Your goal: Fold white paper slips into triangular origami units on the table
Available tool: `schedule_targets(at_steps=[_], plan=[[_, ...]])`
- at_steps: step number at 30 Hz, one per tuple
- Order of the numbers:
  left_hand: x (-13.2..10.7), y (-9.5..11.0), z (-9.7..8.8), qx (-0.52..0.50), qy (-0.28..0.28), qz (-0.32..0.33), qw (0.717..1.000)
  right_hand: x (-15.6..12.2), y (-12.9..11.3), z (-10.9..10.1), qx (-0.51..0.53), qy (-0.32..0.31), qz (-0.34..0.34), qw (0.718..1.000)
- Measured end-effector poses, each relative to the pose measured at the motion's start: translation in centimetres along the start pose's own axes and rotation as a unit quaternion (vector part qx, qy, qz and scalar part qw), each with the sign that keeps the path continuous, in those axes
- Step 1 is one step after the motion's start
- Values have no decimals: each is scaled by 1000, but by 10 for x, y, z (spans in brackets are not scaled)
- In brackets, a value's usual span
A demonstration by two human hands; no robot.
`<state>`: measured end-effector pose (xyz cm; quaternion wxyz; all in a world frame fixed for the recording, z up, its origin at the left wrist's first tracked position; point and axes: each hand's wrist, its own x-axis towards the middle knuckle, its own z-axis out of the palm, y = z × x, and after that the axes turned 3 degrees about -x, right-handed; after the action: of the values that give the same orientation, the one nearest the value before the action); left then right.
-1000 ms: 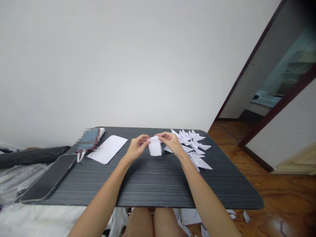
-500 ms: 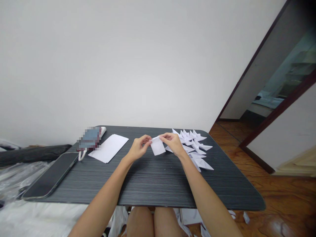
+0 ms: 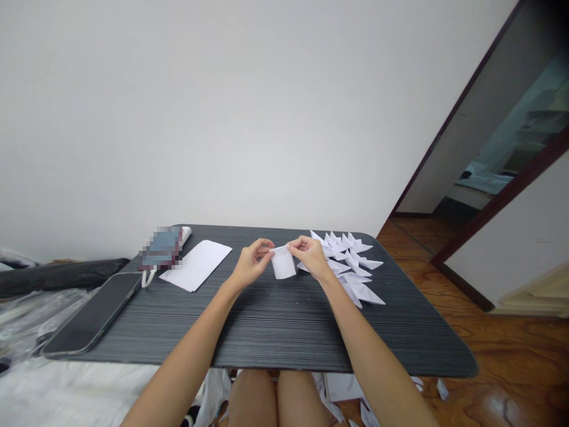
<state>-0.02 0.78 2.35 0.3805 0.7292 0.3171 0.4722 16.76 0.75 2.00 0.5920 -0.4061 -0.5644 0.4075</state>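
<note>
Both hands hold one small folded white paper (image 3: 283,264) just above the dark table (image 3: 275,320), near its far middle. My left hand (image 3: 251,265) pinches the paper's upper left corner. My right hand (image 3: 310,257) pinches its upper right corner. The paper hangs down between them, slightly tilted. A pile of several folded white paper shapes (image 3: 351,264) lies just right of my right hand.
A flat white sheet (image 3: 195,265) lies left of the hands. A dark phone (image 3: 91,315) rests at the table's left edge, with a blurred object (image 3: 162,249) behind it. Paper scraps (image 3: 418,385) lie on the wooden floor. A doorway opens at right.
The paper has been turned and narrowed between my fingers over the second. Both hands stay in nearly the same place; the view shifted slightly.
</note>
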Motion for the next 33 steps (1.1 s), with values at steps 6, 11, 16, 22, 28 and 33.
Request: schedule_targets(at_steps=[6, 11, 16, 22, 28, 33], plan=[[3, -6, 0, -21, 16, -11, 1000, 0, -2, 1, -13, 10, 4, 1000], [3, -13, 0, -1, 64, -10, 998, -2, -1, 6, -22, 0, 31, 999], [3, -9, -2, 27, 84, 2, 996, -3, 0, 9, -37, -31, 69, 996], [3, -2, 5, -107, -48, -103, 988, -3, 0, 11, 33, 44, 59, 997], [0, -3, 16, -144, -57, -104, 982, -3, 3, 11, 22, 98, 37, 994], [0, -9, 19, -140, -81, -113, 980, -1, 6, 9, 2, 151, 16, 988]])
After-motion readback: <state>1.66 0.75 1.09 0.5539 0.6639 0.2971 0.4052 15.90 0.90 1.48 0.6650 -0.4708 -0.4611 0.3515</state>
